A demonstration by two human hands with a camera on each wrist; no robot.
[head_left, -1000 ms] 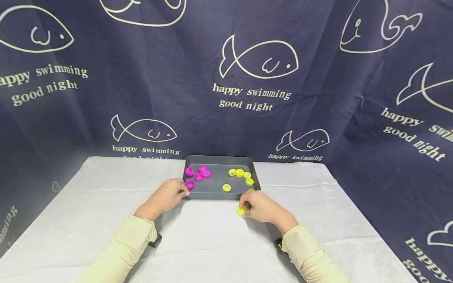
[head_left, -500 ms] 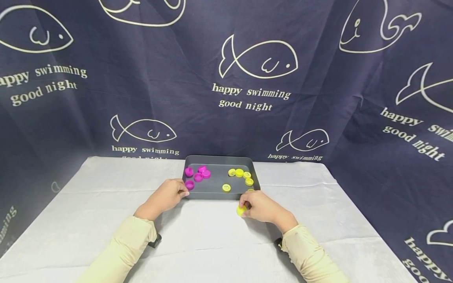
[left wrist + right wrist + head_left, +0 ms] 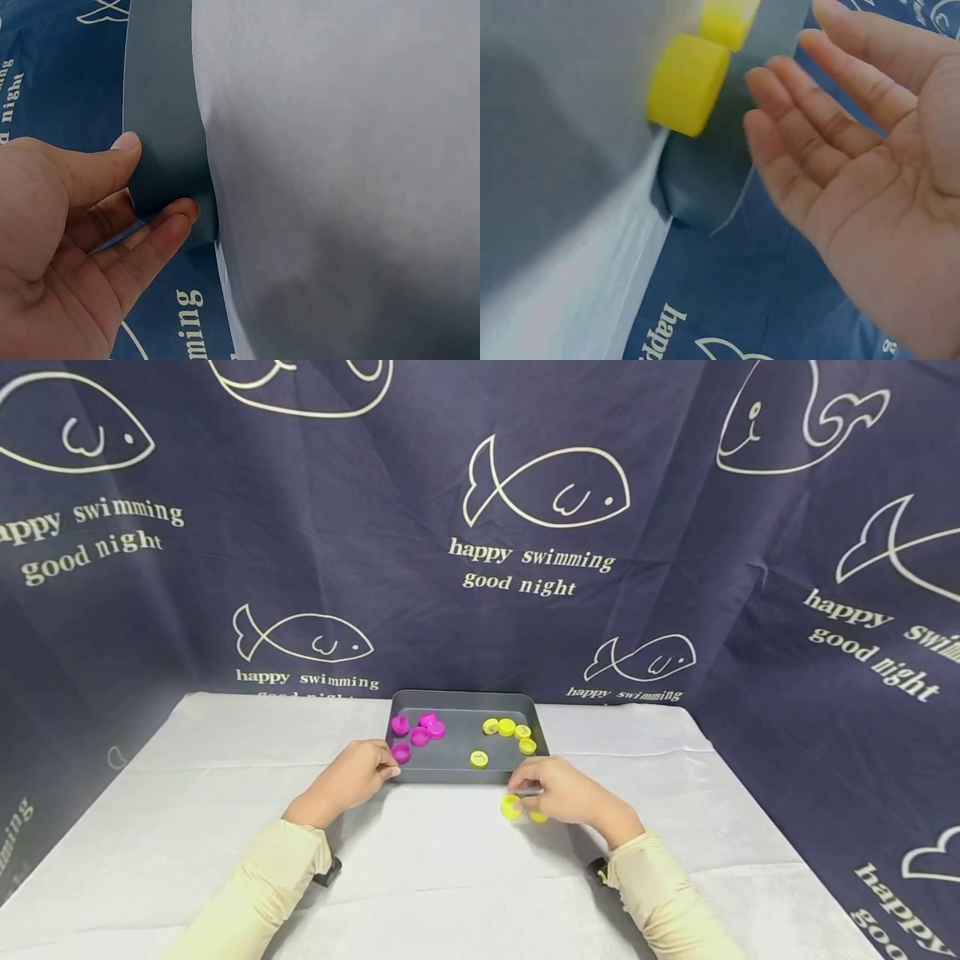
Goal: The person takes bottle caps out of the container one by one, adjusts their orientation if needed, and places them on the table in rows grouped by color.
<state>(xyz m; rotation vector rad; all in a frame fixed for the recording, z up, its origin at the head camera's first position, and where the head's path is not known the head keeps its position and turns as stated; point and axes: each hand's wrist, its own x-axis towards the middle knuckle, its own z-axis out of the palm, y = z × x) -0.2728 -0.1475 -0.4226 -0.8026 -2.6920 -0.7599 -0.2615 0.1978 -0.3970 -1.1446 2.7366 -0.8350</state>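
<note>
Head: purple caps (image 3: pixel 437 730) and yellow caps (image 3: pixel 507 727) lie in the tray (image 3: pixel 457 776), a yellow pair (image 3: pixel 511 807) before it on the bench (image 3: pixel 450 877). Left wrist: the left hand (image 3: pixel 75 277) holds the tray's corner. Right wrist: the right hand (image 3: pixel 877 184), its grip wide, is beside that pair.

Fish-print backdrop (image 3: pixel 405 527) behind white tablecloth (image 3: pixel 450 893)

the right hand (image 3: pixel 564 788) has shifted, revealing a second yellow cap (image 3: pixel 538 817).

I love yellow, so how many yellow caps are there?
7 visible: five yellow caps in the tray, centre to right; two in front, by the right hand, which may hide more.
</note>
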